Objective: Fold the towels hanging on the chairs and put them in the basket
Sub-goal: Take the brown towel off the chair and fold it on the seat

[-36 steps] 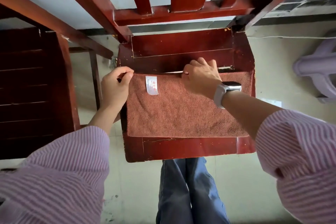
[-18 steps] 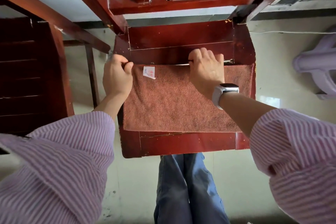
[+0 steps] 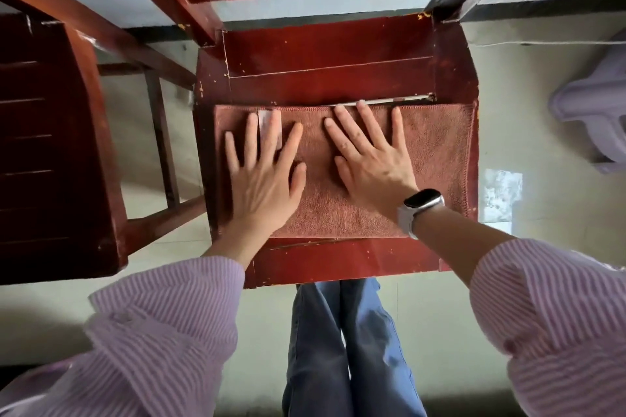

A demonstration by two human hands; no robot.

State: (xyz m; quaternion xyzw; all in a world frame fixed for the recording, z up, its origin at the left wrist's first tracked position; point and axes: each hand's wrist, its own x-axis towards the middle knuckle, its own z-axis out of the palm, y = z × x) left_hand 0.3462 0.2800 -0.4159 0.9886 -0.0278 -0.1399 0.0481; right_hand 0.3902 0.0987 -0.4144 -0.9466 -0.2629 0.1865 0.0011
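Now both flat, open hands, left hand (image 3: 262, 176) and right hand (image 3: 369, 161), press the folded rust-brown towel (image 3: 437, 159) smooth on the chair seat (image 3: 338, 264); next, probably fold again from 3 o'clock.

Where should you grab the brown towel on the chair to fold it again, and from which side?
Probably by its two far corners, coming from the back of the seat. The towel lies flat on the chair seat with both far corners bare, while the left hand and right hand press flat on its middle, so pinched corners could be drawn toward the near edge.
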